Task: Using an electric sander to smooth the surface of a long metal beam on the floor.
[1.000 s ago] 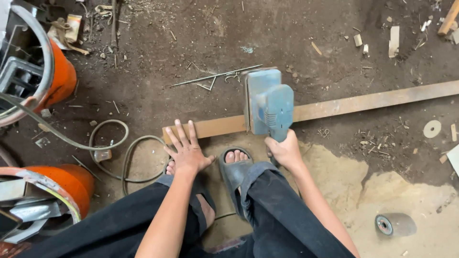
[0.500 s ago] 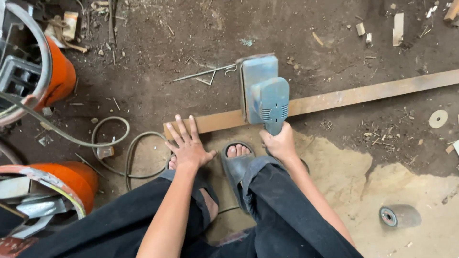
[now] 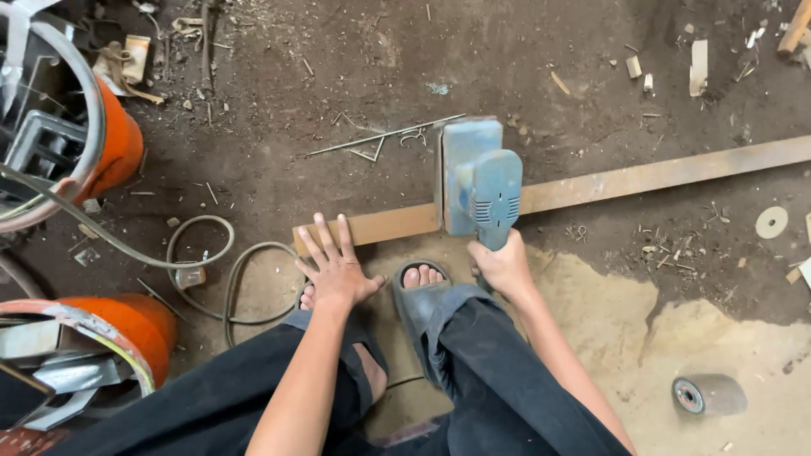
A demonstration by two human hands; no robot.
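The long rusty steel bar (image 3: 591,181) lay across the dirt floor (image 3: 321,59), the blue belt sander (image 3: 475,179) resting on it, barely shifted from a second earlier; the right hand (image 3: 503,266) kept its grip clenched on the handle, while the left hand (image 3: 336,268), fingers spread and released, still pinned the bar's near end

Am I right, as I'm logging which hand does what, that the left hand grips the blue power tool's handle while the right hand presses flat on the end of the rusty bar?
Not quite: the hands are swapped. In the head view the right hand grips the blue power tool by its handle, and the left hand presses flat, fingers spread, on the end of the rusty bar.
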